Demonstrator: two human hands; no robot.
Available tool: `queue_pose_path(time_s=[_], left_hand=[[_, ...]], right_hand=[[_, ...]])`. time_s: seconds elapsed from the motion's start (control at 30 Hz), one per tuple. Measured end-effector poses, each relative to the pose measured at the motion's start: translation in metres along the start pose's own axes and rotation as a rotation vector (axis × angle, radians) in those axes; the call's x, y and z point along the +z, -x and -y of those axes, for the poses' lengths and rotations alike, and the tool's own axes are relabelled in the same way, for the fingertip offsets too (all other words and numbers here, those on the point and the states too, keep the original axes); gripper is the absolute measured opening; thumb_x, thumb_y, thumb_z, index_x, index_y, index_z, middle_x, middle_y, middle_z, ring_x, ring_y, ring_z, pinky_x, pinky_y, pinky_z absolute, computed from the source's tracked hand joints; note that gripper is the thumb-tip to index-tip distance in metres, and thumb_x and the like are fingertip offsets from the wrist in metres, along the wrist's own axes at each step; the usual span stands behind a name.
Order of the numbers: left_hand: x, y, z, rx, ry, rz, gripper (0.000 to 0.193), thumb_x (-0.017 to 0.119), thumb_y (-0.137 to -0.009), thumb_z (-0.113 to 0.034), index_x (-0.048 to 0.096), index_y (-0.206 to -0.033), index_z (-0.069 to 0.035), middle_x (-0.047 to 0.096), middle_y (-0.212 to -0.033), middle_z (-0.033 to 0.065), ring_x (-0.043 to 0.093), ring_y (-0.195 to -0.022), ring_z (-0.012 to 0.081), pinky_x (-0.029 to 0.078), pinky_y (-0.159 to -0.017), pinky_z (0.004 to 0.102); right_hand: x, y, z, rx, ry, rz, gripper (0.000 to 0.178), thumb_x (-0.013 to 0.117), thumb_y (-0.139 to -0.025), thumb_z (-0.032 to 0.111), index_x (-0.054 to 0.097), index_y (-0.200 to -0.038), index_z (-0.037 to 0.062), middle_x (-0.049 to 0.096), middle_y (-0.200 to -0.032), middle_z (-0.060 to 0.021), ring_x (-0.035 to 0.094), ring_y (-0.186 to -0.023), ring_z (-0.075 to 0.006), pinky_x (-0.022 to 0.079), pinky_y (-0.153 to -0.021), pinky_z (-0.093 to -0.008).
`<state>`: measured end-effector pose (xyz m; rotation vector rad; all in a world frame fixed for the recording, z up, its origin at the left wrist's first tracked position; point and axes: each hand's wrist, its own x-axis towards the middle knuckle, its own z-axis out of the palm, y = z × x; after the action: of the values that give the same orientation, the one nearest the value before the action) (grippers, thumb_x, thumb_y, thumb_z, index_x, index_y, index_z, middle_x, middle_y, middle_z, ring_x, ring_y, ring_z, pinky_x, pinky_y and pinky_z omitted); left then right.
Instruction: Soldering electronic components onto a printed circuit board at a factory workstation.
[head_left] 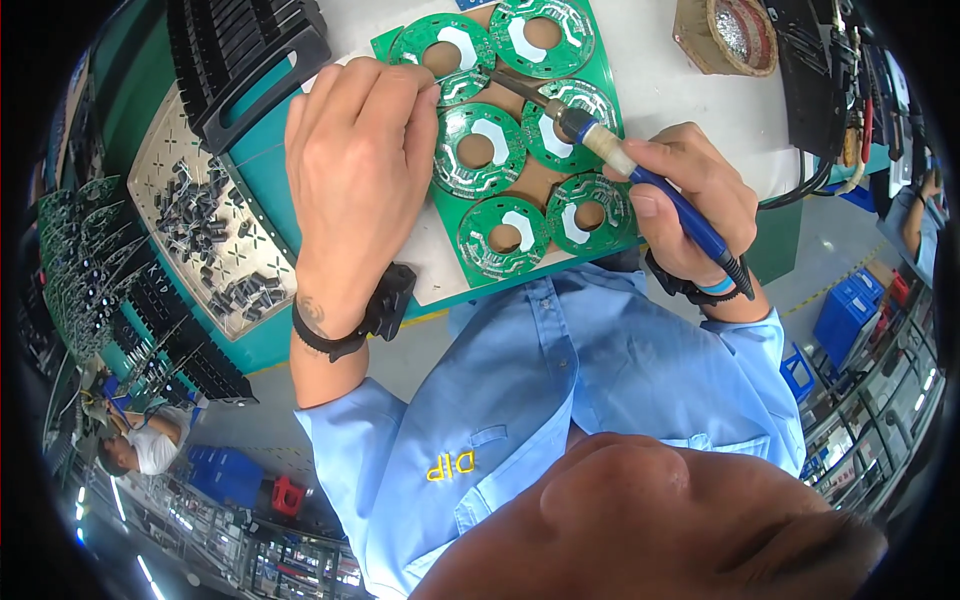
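Note:
My right hand (pixel 695 200) grips a soldering iron (pixel 690 218) with a blue handle and a pale collar. Its metal tip points up and left, at the ring-shaped green circuit board (pixel 468 86) in the upper left of a panel. Close by that tip, my left hand (pixel 362 150) is closed with its fingertips pinched over the same board. A thin strand of solder wire (pixel 262 156) runs into this hand from the left; the pinch itself is mostly hidden. Several round boards with centre holes, such as this one (pixel 452 150), sit in the green panel.
To the left, a pale perforated tray (pixel 150 165) holds loose black components (pixel 190 220). Black slotted racks (pixel 240 60) stand beyond it, and upright circuit boards (pixel 85 250) at far left. A tan container (pixel 722 38) with a shiny inside sits at the upper right, near cables (pixel 850 90).

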<state>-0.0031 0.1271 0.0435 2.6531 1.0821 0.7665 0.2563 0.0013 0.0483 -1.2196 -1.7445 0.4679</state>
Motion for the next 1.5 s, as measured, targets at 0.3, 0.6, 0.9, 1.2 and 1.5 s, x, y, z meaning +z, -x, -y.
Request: queue_pose_path(time_s=[0.3,0.6,0.9,1.2,1.5], left_hand=[[0.002,-0.001,0.000,0.008,-0.007,0.004,0.014,0.079,-0.087,-0.005,0.075,-0.101,-0.008,0.067,-0.091,0.0056,0.063,-0.087,0.0271,0.046,-0.077,0.0408],[0.004,-0.002,-0.002,0.010,0.000,0.015,0.021,0.078,-0.088,-0.005,0.077,-0.109,-0.009,0.066,-0.090,0.0043,0.061,-0.085,0.0248,0.045,-0.076,0.0403],[0.007,-0.003,-0.002,0.010,0.006,0.011,0.021,0.078,-0.088,-0.006,0.078,-0.109,-0.009,0.066,-0.088,0.0037,0.061,-0.084,0.0239,0.045,-0.076,0.0396],[0.011,-0.005,-0.001,0.018,0.004,-0.007,0.020,0.079,-0.088,-0.006,0.079,-0.108,-0.010,0.065,-0.087,0.0033,0.061,-0.084,0.0238,0.045,-0.075,0.0394],[0.012,-0.006,-0.002,0.008,-0.006,-0.003,0.018,0.079,-0.088,-0.007,0.079,-0.106,-0.009,0.065,-0.087,0.0030,0.061,-0.083,0.0239,0.045,-0.074,0.0397]], right_hand=[[0.003,0.001,-0.002,-0.051,0.026,-0.002,0.030,0.085,-0.089,0.006,0.074,-0.113,-0.0070,0.073,-0.081,-0.0132,0.068,-0.069,-0.0253,0.053,-0.066,-0.0344],[0.001,0.002,0.000,-0.071,0.068,0.022,0.030,0.086,-0.089,0.009,0.074,-0.113,-0.0055,0.073,-0.080,-0.0126,0.068,-0.070,-0.0257,0.053,-0.067,-0.0347],[0.000,0.002,0.000,-0.065,0.077,0.024,0.031,0.086,-0.089,0.009,0.075,-0.113,-0.0049,0.073,-0.081,-0.0127,0.068,-0.070,-0.0262,0.053,-0.068,-0.0346],[-0.005,-0.001,0.002,-0.060,0.081,0.090,0.026,0.073,-0.101,0.011,0.070,-0.118,-0.0081,0.077,-0.089,-0.0166,0.069,-0.076,-0.0270,0.055,-0.068,-0.0351],[-0.003,-0.003,0.002,-0.046,0.061,0.044,0.029,0.081,-0.091,0.007,0.073,-0.115,-0.0061,0.074,-0.083,-0.0140,0.068,-0.072,-0.0259,0.054,-0.067,-0.0346]])
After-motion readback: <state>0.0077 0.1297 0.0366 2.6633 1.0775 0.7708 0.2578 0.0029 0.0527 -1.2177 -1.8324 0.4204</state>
